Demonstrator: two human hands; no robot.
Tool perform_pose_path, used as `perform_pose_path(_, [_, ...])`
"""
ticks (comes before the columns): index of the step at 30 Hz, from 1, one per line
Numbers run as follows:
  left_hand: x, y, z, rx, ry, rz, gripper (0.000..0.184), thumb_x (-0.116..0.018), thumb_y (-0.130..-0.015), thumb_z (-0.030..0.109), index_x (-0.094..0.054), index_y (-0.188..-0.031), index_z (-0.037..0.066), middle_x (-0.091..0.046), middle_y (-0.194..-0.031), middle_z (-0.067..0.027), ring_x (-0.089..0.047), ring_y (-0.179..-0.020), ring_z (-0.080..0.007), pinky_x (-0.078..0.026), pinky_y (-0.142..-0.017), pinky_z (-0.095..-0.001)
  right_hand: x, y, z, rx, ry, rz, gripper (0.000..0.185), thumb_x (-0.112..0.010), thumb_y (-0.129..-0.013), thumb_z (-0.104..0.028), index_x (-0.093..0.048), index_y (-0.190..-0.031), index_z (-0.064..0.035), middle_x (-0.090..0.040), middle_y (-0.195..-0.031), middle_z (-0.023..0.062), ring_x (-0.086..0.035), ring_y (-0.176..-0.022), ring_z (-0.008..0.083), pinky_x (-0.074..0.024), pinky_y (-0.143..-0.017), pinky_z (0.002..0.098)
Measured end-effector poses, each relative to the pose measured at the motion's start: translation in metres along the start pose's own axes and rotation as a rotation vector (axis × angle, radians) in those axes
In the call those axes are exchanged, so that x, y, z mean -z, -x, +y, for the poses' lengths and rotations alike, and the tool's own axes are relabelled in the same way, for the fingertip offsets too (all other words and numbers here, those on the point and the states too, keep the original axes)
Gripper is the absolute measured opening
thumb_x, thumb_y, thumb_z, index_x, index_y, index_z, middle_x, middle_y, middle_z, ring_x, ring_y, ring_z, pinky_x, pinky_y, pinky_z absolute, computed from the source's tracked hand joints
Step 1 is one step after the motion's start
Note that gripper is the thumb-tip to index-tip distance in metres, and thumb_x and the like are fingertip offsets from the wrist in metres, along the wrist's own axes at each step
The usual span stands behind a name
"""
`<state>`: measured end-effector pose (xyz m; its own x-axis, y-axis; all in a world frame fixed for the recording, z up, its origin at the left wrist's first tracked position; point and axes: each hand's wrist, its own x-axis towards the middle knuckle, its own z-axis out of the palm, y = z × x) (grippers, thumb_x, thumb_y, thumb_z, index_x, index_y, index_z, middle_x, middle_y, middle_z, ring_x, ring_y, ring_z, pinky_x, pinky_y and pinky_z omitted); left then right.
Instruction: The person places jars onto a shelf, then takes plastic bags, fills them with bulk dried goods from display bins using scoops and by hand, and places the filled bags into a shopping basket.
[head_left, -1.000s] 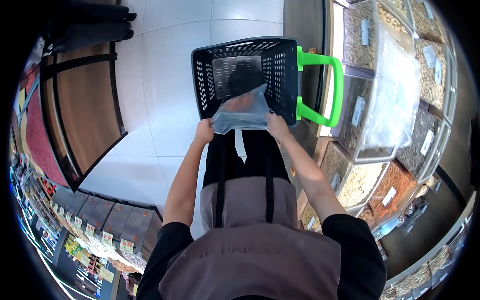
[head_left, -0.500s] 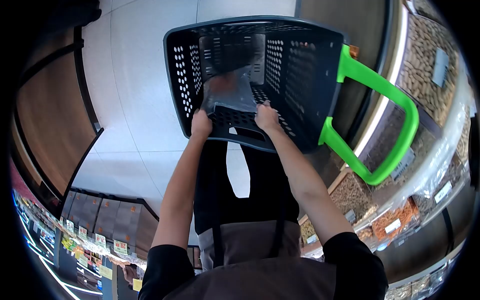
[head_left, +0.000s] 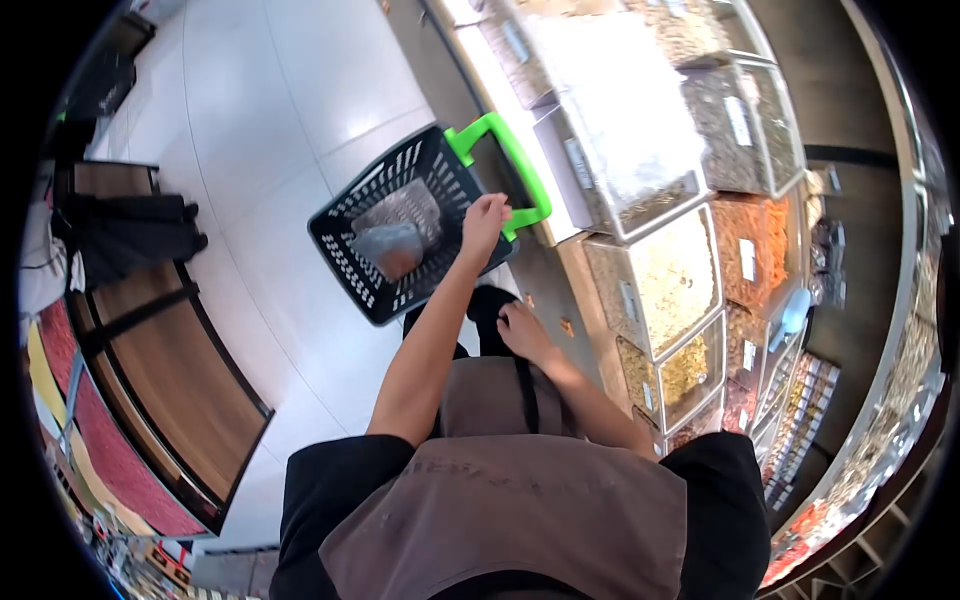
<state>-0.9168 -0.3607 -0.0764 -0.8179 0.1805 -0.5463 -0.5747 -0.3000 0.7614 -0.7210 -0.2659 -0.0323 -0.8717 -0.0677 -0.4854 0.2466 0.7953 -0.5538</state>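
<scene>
A dark perforated basket (head_left: 335, 235) with a green handle (head_left: 530, 175) hangs or stands tilted below me. Inside it lies a clear bag (head_left: 388, 248) with something reddish in it, beside a greyish clear package (head_left: 410, 205). My left hand (head_left: 485, 222) is over the basket's handle side, right by the lower end of the handle. Its fingers look curled together, and what they hold, if anything, cannot be made out. Near my knee, just below the basket, my right hand (head_left: 522, 330) holds nothing, its fingers loosely apart.
Clear bins of dried goods (head_left: 665, 290) line the right side, with white plastic film (head_left: 625, 110) over the upper ones. A wooden display (head_left: 185, 370) stands at the left on the tiled floor (head_left: 255, 200). Another person's dark-clothed legs (head_left: 140, 235) show at the far left.
Both hands have let go of the clear bag, which now lies in the basket. My left hand has moved to the handle side, my right hand down toward my knee. The view has turned.
</scene>
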Motion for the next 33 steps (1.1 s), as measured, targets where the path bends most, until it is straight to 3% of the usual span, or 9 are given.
perform_pose_path(4, [-0.076,-0.040,0.007,-0.015,0.040,0.158,0.040,-0.066,-0.094,0.034,-0.057,-0.113,0.000,-0.065,-0.085,-0.0087,-0.063,-0.076,-0.0154,-0.048,-0.071,-0.0284,0.019,0.036,0.025,-0.087,-0.103,0.035,0.019,-0.061,-0.088,-0.016,-0.063,-0.095,0.0011,-0.062,-0.100,0.0214,-0.061,-0.095,0.0379,-0.0495,-0.086,0.0453])
perform_pose_path(6, [-0.098,-0.043,0.001,0.046,0.218,0.159,0.036,-0.065,-0.095,0.031,-0.057,-0.110,-0.001,-0.062,-0.078,-0.0081,-0.062,-0.070,-0.0164,-0.049,-0.068,-0.0300,0.032,0.044,0.040,-0.045,-0.085,0.020,0.021,-0.061,-0.089,-0.018,-0.063,-0.096,0.0012,-0.062,-0.100,0.0216,-0.061,-0.095,0.0380,-0.0495,-0.086,0.0451])
perform_pose_path(11, [-0.126,-0.026,-0.007,-0.060,-0.049,0.361,0.021,-0.062,-0.091,0.015,-0.062,-0.095,-0.006,-0.064,-0.070,-0.0118,-0.062,-0.057,-0.0199,-0.050,-0.054,-0.0368,0.086,0.057,0.071,-0.013,-0.120,0.152,0.020,-0.062,-0.088,-0.019,-0.065,-0.096,-0.0010,-0.063,-0.097,0.0207,-0.062,-0.092,0.0385,-0.0502,-0.082,0.0459])
perform_pose_path(16, [-0.100,0.038,-0.063,-0.091,-0.607,0.319,0.035,-0.065,-0.083,0.024,-0.064,-0.079,-0.011,-0.066,-0.076,-0.0308,-0.068,-0.078,-0.0444,-0.052,-0.070,-0.0499,0.088,0.038,0.122,0.035,-0.159,0.225,0.013,-0.064,-0.085,-0.010,-0.063,-0.092,0.0006,-0.063,-0.091,0.0211,-0.063,-0.088,0.0382,-0.0515,-0.076,0.0441])
perform_pose_path(21, [-0.066,0.165,-0.087,-0.036,-0.831,0.098,0.032,-0.065,-0.078,0.024,-0.067,-0.086,-0.007,-0.066,-0.083,-0.0308,-0.066,-0.084,-0.0466,-0.053,-0.074,-0.0500,0.110,0.030,0.078,0.248,0.067,0.369,0.079,-0.068,-0.079,-0.008,-0.028,-0.145,0.0048,-0.042,-0.135,0.0283,-0.045,-0.123,0.0452,-0.0403,-0.103,0.0482])
perform_pose_path(24, [-0.020,0.205,-0.116,-0.063,-0.934,-0.107,0.030,-0.066,-0.076,0.023,-0.065,-0.080,-0.007,-0.066,-0.080,-0.0299,-0.066,-0.078,-0.0446,-0.051,-0.073,-0.0488,0.113,0.039,0.046,0.550,0.313,0.307,0.085,-0.070,-0.072,-0.010,-0.030,-0.146,0.0030,-0.038,-0.143,0.0265,-0.037,-0.134,0.0443,-0.0334,-0.109,0.0505])
perform_pose_path(29, [0.020,0.253,-0.106,-0.027,-1.050,-0.186,0.029,-0.067,-0.075,0.024,-0.068,-0.083,-0.004,-0.067,-0.082,-0.0291,-0.066,-0.079,-0.0443,-0.052,-0.077,-0.0492,0.059,0.039,0.026,0.598,0.539,-0.162,0.045,-0.070,-0.070,-0.024,-0.065,-0.108,-0.0013,-0.060,-0.123,0.0218,-0.049,-0.127,0.0362,-0.0365,-0.106,0.0476])
perform_pose_path(31, [0.038,0.266,-0.106,-0.020,-1.075,-0.203,0.031,-0.069,-0.073,0.025,-0.070,-0.087,-0.002,-0.069,-0.087,-0.0275,-0.067,-0.083,-0.0439,-0.054,-0.081,-0.0478,0.038,0.041,0.016,0.691,0.573,-0.284,0.022,-0.069,-0.064,-0.020,-0.070,-0.078,-0.0035,-0.070,-0.091,0.0206,-0.067,-0.097,0.0348,-0.0491,-0.088,0.0462])
perform_pose_path(33, [0.053,0.277,-0.103,-0.056,-1.075,-0.189,0.028,-0.067,-0.073,0.025,-0.069,-0.083,-0.002,-0.068,-0.084,-0.0268,-0.067,-0.081,-0.0434,-0.053,-0.078,-0.0487,0.025,0.043,0.004,0.707,0.608,-0.320,0.017,-0.068,-0.064,-0.019,-0.071,-0.073,-0.0053,-0.070,-0.083,0.0187,-0.069,-0.086,0.0340,-0.0521,-0.080,0.0448])
